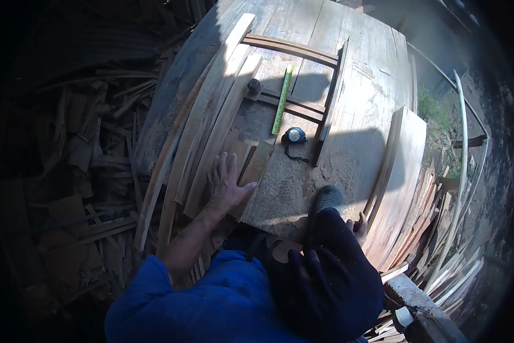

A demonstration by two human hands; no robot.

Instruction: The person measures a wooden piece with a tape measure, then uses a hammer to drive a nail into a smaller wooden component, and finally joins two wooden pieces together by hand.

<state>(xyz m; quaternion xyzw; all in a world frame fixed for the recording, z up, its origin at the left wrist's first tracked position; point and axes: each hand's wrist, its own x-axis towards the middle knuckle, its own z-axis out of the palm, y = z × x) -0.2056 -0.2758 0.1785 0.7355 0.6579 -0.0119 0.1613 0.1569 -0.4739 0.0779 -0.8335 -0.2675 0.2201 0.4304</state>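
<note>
My left hand [227,186] lies with fingers spread on short wooden pieces [256,166] beside long boards [225,114]. My right hand [358,228] shows only in part past my raised knee, next to the edge of a wide plank [402,177]. Two of its fingers stand apart, and no held thing can be seen there. Ahead of my hands is a wooden frame [332,86] with crosspieces. A yellow-green measuring strip [282,100] lies across one crosspiece. Near it sits a round, dark tape-measure-like case [294,135] with a pale disc and a dark cord.
My shoe [329,198] stands on the sawdust-strewn wooden worktop [365,148]. A small dark round object [254,86] rests by the boards. Scrap wood [97,211] is heaped left of the worktop, with more wood strips [440,228] at the right.
</note>
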